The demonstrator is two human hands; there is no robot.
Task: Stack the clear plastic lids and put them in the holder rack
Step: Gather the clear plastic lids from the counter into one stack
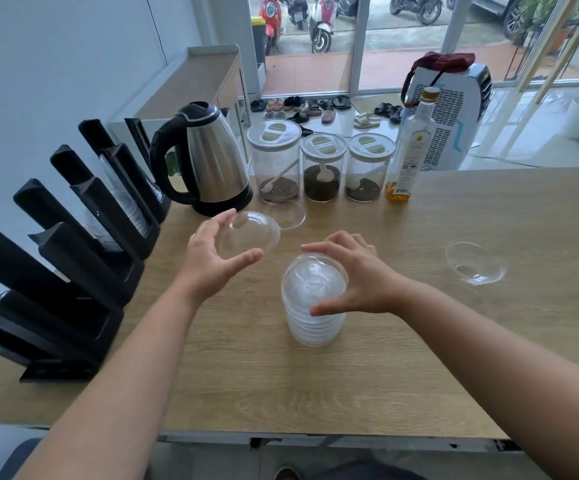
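My left hand (212,261) holds a single clear dome lid (251,235) above the wooden table, thumb and fingers around its rim. My right hand (354,275) grips the top of a stack of clear dome lids (312,306) that stands on the table in the middle. Two loose lids lie upside down on the table: one (288,214) in front of the jars, another (475,263) at the right. The black holder rack (73,258) runs along the table's left edge, with clear cups or lids showing in its middle slots.
A steel kettle (208,157) with a black handle stands behind my left hand. Three clear jars (322,168) with white lids and a glass bottle (409,150) line the table's back. The wooden table (419,341) has its near edge at the bottom.
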